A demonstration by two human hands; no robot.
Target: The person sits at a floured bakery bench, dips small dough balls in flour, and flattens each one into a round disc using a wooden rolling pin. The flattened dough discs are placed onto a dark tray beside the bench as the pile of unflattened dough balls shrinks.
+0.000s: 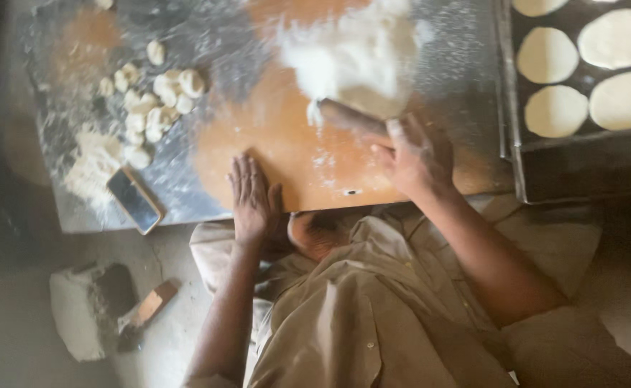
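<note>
My left hand (253, 201) lies flat, fingers together, on the near edge of a round wooden board (287, 151). A wooden rolling pin (348, 116) is in the grip of my right hand (410, 156) at the board's right side. The pin's far end rests on a floury, blurred sheet of dough (362, 57) spread over the top of the board. My knee and beige clothing show just below the board.
The board sits on a floured metal table (208, 43). Several small dough balls (159, 104), a flour pile (93, 167) and a phone (134, 200) lie at the left. A dark tray (514, 140) of flattened dough rounds (554, 111) stands at the right. A stone block (78, 316) and a wooden piece (150, 305) lie on the floor.
</note>
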